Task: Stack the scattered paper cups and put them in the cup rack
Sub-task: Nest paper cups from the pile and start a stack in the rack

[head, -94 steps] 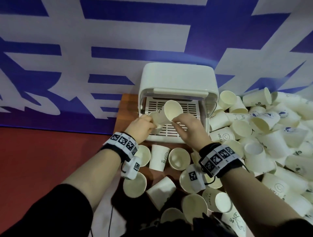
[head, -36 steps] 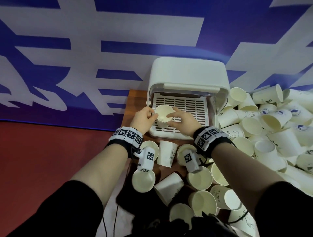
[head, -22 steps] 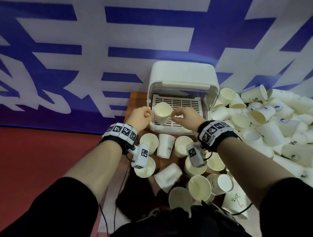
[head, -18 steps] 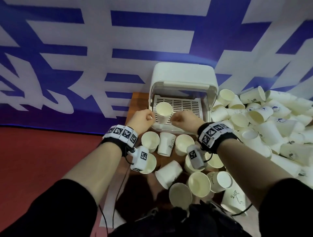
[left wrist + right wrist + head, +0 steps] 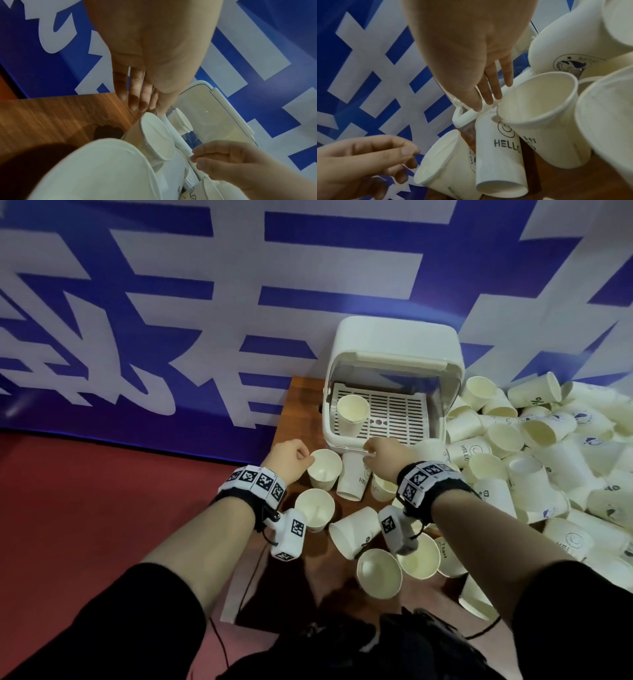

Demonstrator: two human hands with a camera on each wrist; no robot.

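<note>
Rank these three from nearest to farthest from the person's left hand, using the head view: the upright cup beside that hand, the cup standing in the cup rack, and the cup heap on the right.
From the left hand:
1. Upright cup, right beside its fingers.
2. Cup in the cup rack, on the grille's left side, farther back.
3. Cup heap, far right.

Head view is evenly lit and fairly sharp, straight banner lines bowing toward the edges. Soft shadows pool under the cups on the bench (image 5: 301,412). Both wrist views run dimmer and warmer, smeared with motion blur, and the nearest cup (image 5: 96,169) swells into a hazy, unfocused blob.
</note>
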